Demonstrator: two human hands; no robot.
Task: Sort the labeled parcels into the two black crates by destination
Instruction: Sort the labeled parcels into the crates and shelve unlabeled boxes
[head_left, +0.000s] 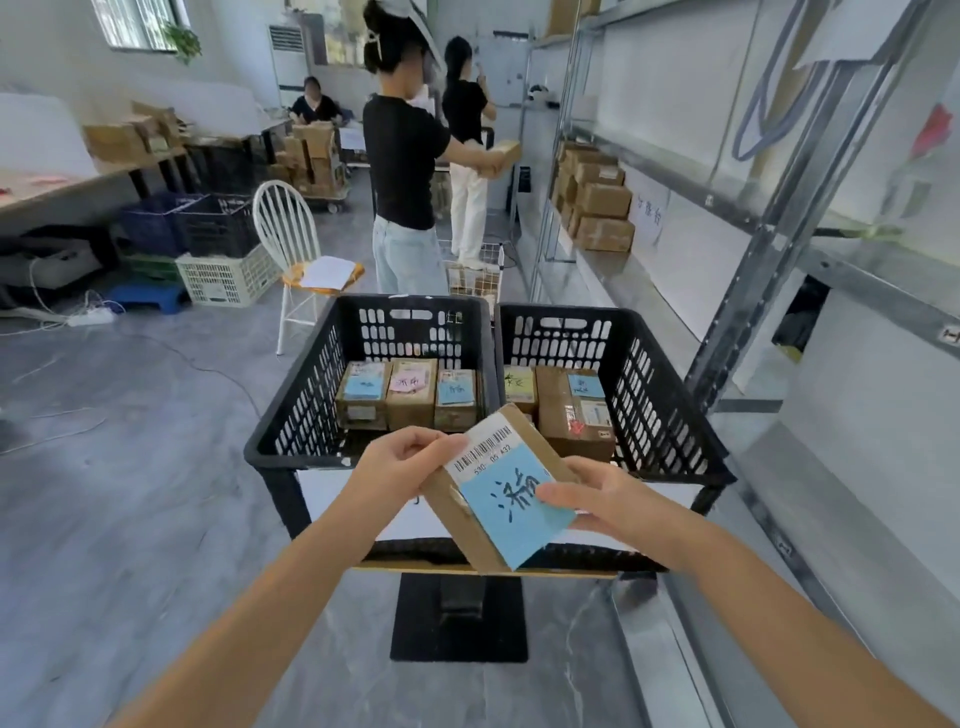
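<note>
Left hand (400, 462) and right hand (597, 499) hold a blue-labelled brown cardboard parcel (493, 499), unsorted; five parcels (410, 395) (perhaps more, hidden) already lie in two black plastic crates (291, 415).

Both hands on one parcel (511, 512) here, held tilted just in front of the crates. Left hand (402, 462) pinches its upper left edge. Right hand (608, 501) grips the right side, thumb lying across the blue label (519, 530), and there's a barcode (485, 451) just above that. Left crate (306, 405): a row of three (413, 392), labels blue, pink, blue. Right crate (660, 410), just beside it: a small parcel (520, 389) with a yellow label and a bigger box (574, 415) with a blue one. Beyond them stands a white chair (288, 228). A person (402, 156) in a black top holds a carton (501, 156) out toward the shelf (779, 208), where stacked boxes (597, 202) sit.
</note>
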